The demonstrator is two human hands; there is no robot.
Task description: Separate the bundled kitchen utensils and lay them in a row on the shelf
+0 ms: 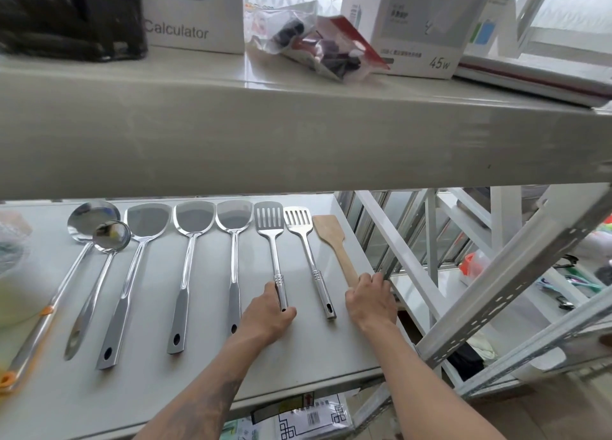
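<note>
1. The left hand (269, 313), low centre of the frame, curls its fingers and thumb round the ribbed handle end of a slotted steel turner (273, 241).
2. The right hand (371, 299), just right of it, grips the lower end of a wooden spatula (334, 241), fingers folded over the handle.
3. Between the two hands lies a second slotted turner (308, 254), touched by neither.
4. All utensils lie in a row on the pale, smooth shelf (298, 366), heads toward the back.
5. Left of the hands: three solid steel turners (188, 267) with flat handles, then a small ladle (99, 274) overlapping a large ladle (89, 219); all polished and mirror-bright.
</note>
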